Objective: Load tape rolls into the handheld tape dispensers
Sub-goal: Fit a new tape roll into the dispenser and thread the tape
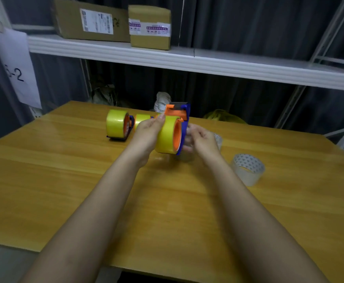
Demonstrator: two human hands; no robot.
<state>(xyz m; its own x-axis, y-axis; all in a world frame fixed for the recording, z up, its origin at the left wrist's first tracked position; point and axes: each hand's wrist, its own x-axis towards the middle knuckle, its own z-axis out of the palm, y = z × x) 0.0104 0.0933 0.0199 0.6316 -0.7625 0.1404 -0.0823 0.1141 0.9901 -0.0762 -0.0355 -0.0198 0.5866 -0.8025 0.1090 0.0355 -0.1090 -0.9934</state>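
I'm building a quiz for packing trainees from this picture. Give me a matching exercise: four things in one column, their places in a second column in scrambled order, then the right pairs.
Things:
1. yellow tape roll
2. clear tape roll
3. loaded dispenser
4. cardboard boxes

Places:
A. on the white shelf above
B. on the table, right of the right hand
C. on the table, left of the left hand
D. held up on the blue and orange dispenser between both hands

Pairs: 1-D, 2-B, 3-C, 4-A
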